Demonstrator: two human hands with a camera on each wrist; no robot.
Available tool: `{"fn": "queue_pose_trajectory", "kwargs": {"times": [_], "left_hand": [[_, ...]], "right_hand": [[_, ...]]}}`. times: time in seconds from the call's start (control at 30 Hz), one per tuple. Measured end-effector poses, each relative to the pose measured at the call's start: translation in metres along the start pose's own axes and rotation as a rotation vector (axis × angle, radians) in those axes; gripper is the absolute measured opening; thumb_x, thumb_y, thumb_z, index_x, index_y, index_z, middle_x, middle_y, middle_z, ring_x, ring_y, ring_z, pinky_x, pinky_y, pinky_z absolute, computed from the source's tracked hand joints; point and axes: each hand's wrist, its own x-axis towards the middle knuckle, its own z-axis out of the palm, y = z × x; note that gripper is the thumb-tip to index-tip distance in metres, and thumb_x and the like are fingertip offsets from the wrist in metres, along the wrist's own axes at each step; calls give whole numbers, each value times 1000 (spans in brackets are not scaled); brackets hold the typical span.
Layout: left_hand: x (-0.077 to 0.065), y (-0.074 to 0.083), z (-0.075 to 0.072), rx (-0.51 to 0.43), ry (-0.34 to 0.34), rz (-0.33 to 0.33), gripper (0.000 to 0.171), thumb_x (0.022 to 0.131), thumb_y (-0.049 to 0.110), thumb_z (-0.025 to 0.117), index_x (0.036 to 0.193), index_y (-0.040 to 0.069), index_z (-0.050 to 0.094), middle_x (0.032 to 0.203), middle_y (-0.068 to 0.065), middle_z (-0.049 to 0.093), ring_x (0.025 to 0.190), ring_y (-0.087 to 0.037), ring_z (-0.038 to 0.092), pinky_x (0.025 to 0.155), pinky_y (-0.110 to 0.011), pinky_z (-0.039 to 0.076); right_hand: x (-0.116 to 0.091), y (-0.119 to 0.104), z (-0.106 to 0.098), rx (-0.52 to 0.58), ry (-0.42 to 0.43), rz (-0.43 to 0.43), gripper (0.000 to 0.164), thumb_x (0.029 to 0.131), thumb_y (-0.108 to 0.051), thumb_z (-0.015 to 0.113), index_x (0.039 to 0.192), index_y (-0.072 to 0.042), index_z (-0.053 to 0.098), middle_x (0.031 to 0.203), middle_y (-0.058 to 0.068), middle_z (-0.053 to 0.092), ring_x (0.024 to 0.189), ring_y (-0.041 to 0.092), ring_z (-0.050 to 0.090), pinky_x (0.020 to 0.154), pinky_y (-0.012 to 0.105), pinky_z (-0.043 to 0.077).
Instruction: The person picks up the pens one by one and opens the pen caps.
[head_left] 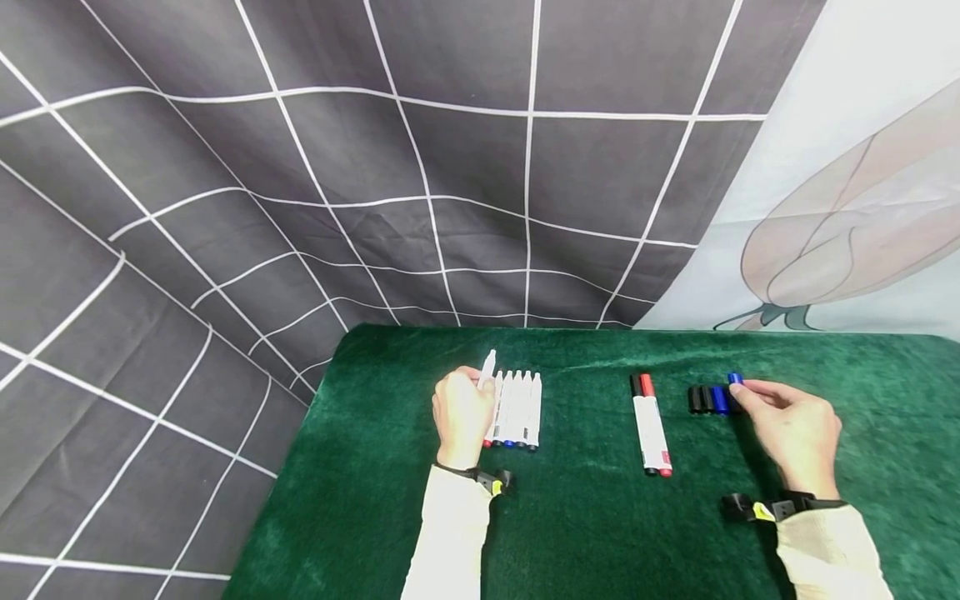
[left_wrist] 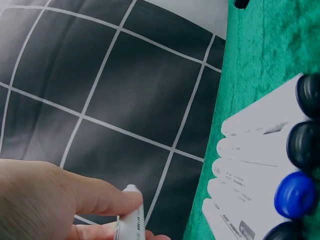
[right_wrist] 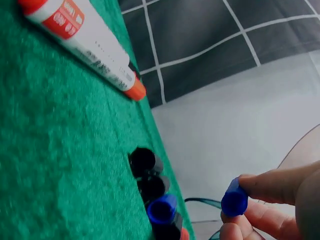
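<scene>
My left hand [head_left: 462, 417] holds a white marker [head_left: 488, 365] by its body, tip pointing up and away. Close to its right lies a row of several capless white markers [head_left: 525, 408], with red, black and blue ends [left_wrist: 295, 195] toward me. On the right side, my right hand [head_left: 797, 429] pinches a blue marker cap [right_wrist: 234, 200] between thumb and fingers. The cap is raised above the cloth, beside a row of loose caps [head_left: 707, 400]. Black ones, a blue one [right_wrist: 162, 210] and a sliver of red show in the right wrist view.
Between the two rows lie a black-capped marker [head_left: 643, 429] and a red-capped marker [head_left: 657, 433], side by side. A green velvety cloth [head_left: 585, 517] covers the table. Behind it hang a dark grid-patterned curtain [head_left: 480, 233] and a pale printed sheet [head_left: 720, 275].
</scene>
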Motion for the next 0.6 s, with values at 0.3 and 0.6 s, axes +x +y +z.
{"fn": "queue_pose_trajectory", "kwargs": {"times": [0.3, 0.6], "left_hand": [[2, -5, 1, 31, -92, -133, 11, 83, 17, 78, 81, 7, 76, 81, -10, 73, 74, -35, 69, 64, -48, 52], [2, -9, 4, 68, -161, -182, 14, 86, 18, 76, 78, 7, 74, 78, -10, 71, 75, -34, 69, 66, -48, 51]], "right_hand": [[6, 13, -7, -11, -1, 58, 52, 97, -41, 60, 125, 2, 67, 100, 24, 72, 119, 45, 50, 99, 58, 27], [11, 25, -5, -33, 31, 86, 50, 97, -38, 60, 124, 3, 67, 99, 25, 72, 117, 46, 52, 96, 56, 29]]}}
